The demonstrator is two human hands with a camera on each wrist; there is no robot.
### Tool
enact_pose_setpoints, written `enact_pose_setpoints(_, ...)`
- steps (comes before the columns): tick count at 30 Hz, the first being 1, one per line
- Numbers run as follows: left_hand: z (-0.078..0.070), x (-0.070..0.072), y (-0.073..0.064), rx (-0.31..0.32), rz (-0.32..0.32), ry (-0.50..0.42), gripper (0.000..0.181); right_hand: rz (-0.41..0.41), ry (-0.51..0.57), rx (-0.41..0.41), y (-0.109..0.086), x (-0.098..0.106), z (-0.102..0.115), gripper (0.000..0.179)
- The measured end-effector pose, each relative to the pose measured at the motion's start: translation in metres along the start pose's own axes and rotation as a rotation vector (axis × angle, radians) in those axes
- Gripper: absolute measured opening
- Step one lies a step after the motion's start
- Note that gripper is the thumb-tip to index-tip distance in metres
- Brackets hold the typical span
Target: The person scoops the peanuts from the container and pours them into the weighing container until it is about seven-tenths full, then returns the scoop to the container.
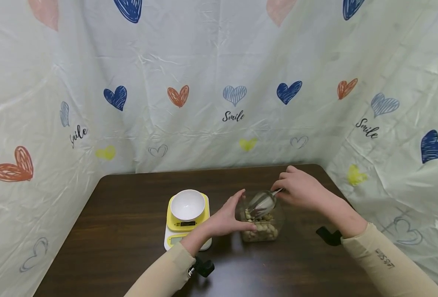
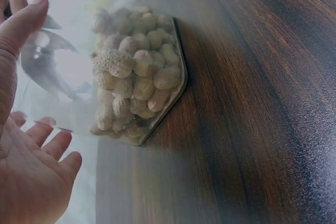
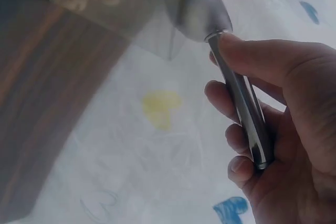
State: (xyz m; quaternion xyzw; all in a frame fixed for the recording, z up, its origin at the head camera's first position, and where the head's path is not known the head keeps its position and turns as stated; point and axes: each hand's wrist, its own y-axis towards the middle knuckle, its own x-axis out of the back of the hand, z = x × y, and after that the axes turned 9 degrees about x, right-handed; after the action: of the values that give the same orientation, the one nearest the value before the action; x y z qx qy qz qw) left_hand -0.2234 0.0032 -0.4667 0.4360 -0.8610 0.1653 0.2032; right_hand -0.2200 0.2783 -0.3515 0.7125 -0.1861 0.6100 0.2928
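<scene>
My right hand grips the handle of a metal scoop, thumb on top and fingers curled beneath in the right wrist view. The scoop's bowl tilts down into the clear plastic container, at its upper part. Unshelled peanuts fill the container's lower part. My left hand is spread at the container's left side, thumb toward the front and fingers toward the back. In the left wrist view its fingers are nearly straight by the rim; whether they touch the wall is hard to tell.
Left of the container, a white bowl sits on a yellow and white kitchen scale. All stand on a dark wooden table. Behind hangs a white curtain printed with hearts.
</scene>
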Motion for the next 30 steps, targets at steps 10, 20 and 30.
enact_pose_setpoints(10, -0.003, 0.002, 0.000, 0.008, 0.005, 0.005, 0.112, -0.012, -0.141, 0.074, 0.000, 0.018, 0.001, 0.018)
enact_pose_setpoints(20, 0.001, 0.000, 0.003, 0.019, 0.013, 0.006, 0.113, -0.014, -0.178, 0.096, 0.003, 0.015, 0.002, 0.020)
enact_pose_setpoints(30, 0.000, 0.002, 0.002, 0.015, 0.040, 0.010, 0.111, 0.017, -0.343, 0.206, 0.014, -0.003, 0.011, 0.020)
